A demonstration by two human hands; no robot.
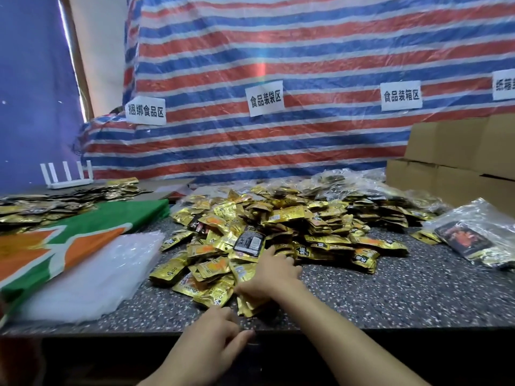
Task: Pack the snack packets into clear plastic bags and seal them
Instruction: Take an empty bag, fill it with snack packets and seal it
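Right in the middle of the dark speckled stone tabletop (pixel 404 291) sits the heap of shiny gold foil snack packets (pixel 292 227), sprawling from centre out towards 1 o'clock. The right hand (pixel 274 277) is palm-down on the heap's near edge, at 6 o'clock of the pile. Its fingers are a little spread and bent over the packets, with the thumb out to the left. A few gold packets poke out beneath the palm, but whether they are gripped I cannot tell.

The left hand (pixel 214 327) is low at 6 o'clock, over the table's front edge, fingers loosely curled and holding nothing.

One packet showing its black printed back (pixel 249 242) lies on top of the heap, just beyond the right fingertips. Over at 8 o'clock is the stack of flat clear plastic bags (pixel 92 274), partly overlying a green, orange and white sheet (pixel 83 224).

At 10 o'clock, there's a second flat spread of gold packets (pixel 41 204) and a white router with upright antennas (pixel 67 176). At 3 o'clock lies a filled clear bag (pixel 473 235), with more filled bags (pixel 348 182) at 1 o'clock. Brown cardboard boxes (pixel 459 162) stand at 2 o'clock. A red, white and blue striped tarpaulin (pixel 278 51) with white paper labels (pixel 266 98) hangs behind.
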